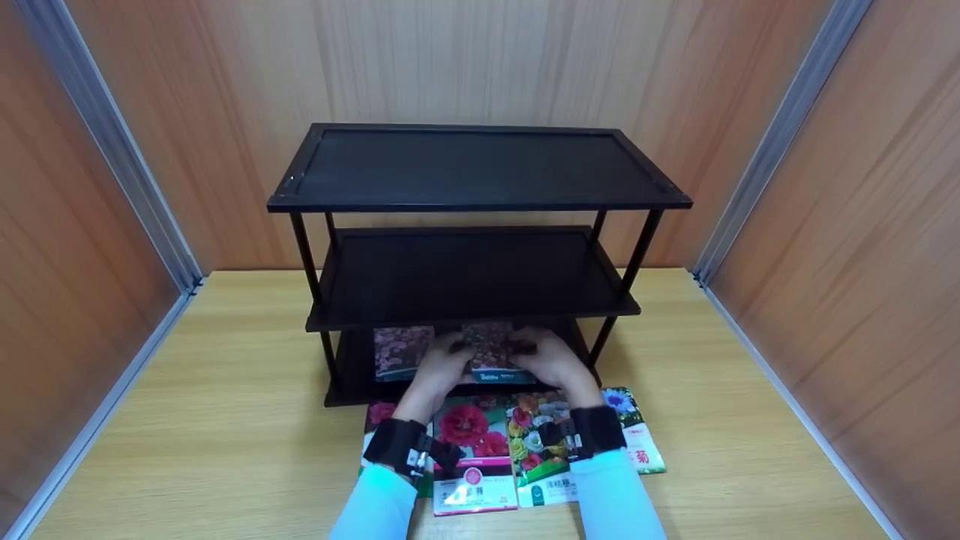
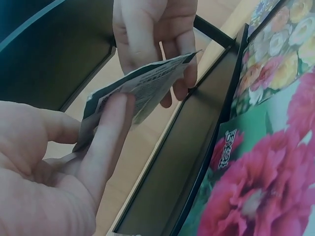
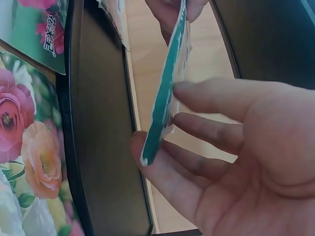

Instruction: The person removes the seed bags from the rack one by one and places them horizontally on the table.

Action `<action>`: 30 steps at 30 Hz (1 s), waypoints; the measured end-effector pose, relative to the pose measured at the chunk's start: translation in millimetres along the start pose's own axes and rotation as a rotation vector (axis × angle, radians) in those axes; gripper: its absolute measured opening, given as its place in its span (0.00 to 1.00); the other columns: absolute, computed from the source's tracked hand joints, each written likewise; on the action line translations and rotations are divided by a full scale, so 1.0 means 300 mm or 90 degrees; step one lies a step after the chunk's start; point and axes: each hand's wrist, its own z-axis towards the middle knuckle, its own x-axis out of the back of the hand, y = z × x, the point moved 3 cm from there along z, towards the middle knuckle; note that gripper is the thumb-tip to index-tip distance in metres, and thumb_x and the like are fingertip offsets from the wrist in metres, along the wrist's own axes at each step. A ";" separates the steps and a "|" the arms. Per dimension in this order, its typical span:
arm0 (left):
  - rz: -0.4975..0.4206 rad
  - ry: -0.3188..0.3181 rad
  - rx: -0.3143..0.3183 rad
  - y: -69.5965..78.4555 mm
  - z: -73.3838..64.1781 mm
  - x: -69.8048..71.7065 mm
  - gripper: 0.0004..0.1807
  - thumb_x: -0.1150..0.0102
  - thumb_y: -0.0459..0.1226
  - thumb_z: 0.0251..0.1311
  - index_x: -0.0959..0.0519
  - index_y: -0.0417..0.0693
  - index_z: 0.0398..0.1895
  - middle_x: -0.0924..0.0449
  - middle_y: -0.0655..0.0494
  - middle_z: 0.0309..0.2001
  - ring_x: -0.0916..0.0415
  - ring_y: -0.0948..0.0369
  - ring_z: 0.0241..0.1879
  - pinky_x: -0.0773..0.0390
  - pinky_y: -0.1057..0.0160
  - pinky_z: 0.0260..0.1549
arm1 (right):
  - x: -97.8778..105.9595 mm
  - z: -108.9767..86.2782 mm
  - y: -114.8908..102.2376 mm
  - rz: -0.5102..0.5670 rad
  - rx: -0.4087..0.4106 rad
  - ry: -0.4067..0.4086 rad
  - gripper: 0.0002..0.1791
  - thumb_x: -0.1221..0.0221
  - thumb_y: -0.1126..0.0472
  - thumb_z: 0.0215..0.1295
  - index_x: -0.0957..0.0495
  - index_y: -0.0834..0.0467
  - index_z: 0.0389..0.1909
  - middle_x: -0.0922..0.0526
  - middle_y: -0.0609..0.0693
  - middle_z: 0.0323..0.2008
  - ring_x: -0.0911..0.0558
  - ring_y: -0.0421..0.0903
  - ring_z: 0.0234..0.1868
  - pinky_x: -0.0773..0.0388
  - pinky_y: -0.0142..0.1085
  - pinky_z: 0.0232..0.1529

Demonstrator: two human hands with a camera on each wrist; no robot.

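A flower seed packet [image 1: 491, 345] with a dark pink floral front and a teal lower band is held between both hands at the bottom shelf [image 1: 352, 379]. On its left side, my left hand [image 1: 441, 365] pinches it, with a finger lying across the printed back [image 2: 152, 86] in the left wrist view. My right hand [image 1: 551, 356] grips the opposite side; its fingers sit on both faces near the teal edge [image 3: 161, 118] in the right wrist view. Another seed packet [image 1: 403, 349], with small pink flowers, is on the same shelf to the left.
Above the hands are the black rack's middle shelf [image 1: 472, 274] and top shelf [image 1: 472, 169]. Several seed packets lie in front, including a red-flowered one [image 1: 472, 491], a multicoloured one [image 1: 536, 469] and a blue-flowered one [image 1: 637, 431]. Wood panels [image 1: 847, 225] enclose the table.
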 end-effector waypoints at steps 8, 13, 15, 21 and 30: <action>0.052 0.020 0.019 -0.007 -0.012 0.037 0.31 0.51 0.40 0.75 0.42 0.42 0.78 0.42 0.36 0.77 0.34 0.42 0.71 0.16 0.51 0.54 | -0.004 0.003 -0.015 -0.007 -0.067 0.009 0.24 0.32 0.60 0.64 0.22 0.55 0.61 0.17 0.57 0.58 0.19 0.57 0.59 0.19 0.49 0.58; 0.089 0.033 0.015 0.003 -0.021 0.068 0.32 0.50 0.41 0.74 0.42 0.42 0.78 0.41 0.38 0.76 0.27 0.50 0.58 0.17 0.51 0.52 | -0.018 0.006 -0.028 0.062 -0.107 -0.013 0.33 0.32 0.58 0.65 0.31 0.57 0.70 0.19 0.62 0.58 0.13 0.55 0.46 0.13 0.45 0.46; 0.096 0.033 0.010 0.011 -0.024 0.079 0.33 0.49 0.41 0.73 0.41 0.41 0.77 0.38 0.39 0.75 0.28 0.54 0.48 0.17 0.54 0.47 | -0.022 0.007 -0.031 0.097 -0.121 -0.017 0.36 0.33 0.57 0.66 0.34 0.59 0.72 0.21 0.64 0.59 0.12 0.54 0.42 0.12 0.45 0.44; 0.105 0.039 0.010 0.035 -0.039 0.124 0.29 0.45 0.37 0.68 0.32 0.43 0.72 0.24 0.47 0.55 0.28 0.60 0.36 0.21 0.63 0.35 | -0.030 0.006 -0.043 0.197 -0.134 -0.026 0.33 0.35 0.58 0.68 0.33 0.63 0.70 0.23 0.63 0.60 0.12 0.50 0.41 0.12 0.43 0.44; 0.136 0.057 -0.007 0.055 -0.045 0.175 0.27 0.42 0.38 0.68 0.28 0.44 0.70 0.25 0.44 0.66 0.24 0.54 0.53 0.20 0.57 0.50 | -0.058 0.009 -0.076 0.263 -0.127 -0.075 0.23 0.35 0.61 0.67 0.28 0.62 0.60 0.20 0.58 0.46 0.14 0.47 0.34 0.11 0.40 0.39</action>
